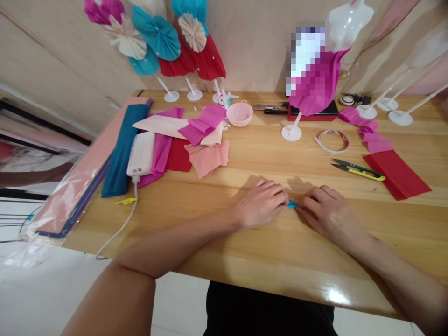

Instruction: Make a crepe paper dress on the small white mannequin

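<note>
A small piece of folded blue crepe paper (293,204) shows between my two hands, low over the wooden table (241,261). My left hand (263,203) has its fingers curled round one end of it. From the other side, the fingertips of my right hand (327,212) pinch the opposite end. Most of the blue paper is hidden inside the fingers. Thread snips (359,170) with a yellow and green handle lie beyond my right hand, near a red sheet of crepe paper (399,175).
Crepe paper pieces (206,158) and a white power bank (142,154) with a cable lie to the left. A pink bowl (240,115), a tape roll (333,141) and a stand with magenta paper (291,133) are farther back. Finished paper dresses (156,37) stand along the wall.
</note>
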### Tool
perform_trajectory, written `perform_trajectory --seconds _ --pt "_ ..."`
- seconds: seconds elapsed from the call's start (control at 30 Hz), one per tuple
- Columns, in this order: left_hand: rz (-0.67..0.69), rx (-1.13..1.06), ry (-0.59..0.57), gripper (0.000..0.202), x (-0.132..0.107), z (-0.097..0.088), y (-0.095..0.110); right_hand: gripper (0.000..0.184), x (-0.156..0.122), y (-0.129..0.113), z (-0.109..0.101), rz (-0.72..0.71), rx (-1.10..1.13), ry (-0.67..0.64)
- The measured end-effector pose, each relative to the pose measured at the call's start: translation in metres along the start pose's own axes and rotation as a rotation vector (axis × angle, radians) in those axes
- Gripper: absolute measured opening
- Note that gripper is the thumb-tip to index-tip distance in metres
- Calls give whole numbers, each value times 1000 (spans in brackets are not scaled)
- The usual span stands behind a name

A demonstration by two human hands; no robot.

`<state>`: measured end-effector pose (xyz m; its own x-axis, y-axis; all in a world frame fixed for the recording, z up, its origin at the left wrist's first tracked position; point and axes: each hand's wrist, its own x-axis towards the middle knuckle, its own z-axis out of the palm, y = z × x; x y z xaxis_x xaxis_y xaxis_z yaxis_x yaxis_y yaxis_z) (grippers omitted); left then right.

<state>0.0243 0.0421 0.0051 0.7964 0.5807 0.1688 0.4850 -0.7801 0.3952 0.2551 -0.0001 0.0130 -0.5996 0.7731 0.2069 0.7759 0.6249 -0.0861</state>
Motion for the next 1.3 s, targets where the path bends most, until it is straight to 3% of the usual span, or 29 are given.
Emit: perform_trajectory --seconds 0.2,0.43,0.83,1.3 --pt "-23 -17 3 19 -1 0 0 22 -1 0 1 22 1 69" --pt "-31 -20 1 19 -1 0 -1 14 -2 -8 12 12 77 99" --pt "-28 -25 5 20 -1 1 -3 20 -1 -5 11 60 86 89" --pt "87 127 20 28 -2 2 0 9 -5 -4 8 16 72 97"
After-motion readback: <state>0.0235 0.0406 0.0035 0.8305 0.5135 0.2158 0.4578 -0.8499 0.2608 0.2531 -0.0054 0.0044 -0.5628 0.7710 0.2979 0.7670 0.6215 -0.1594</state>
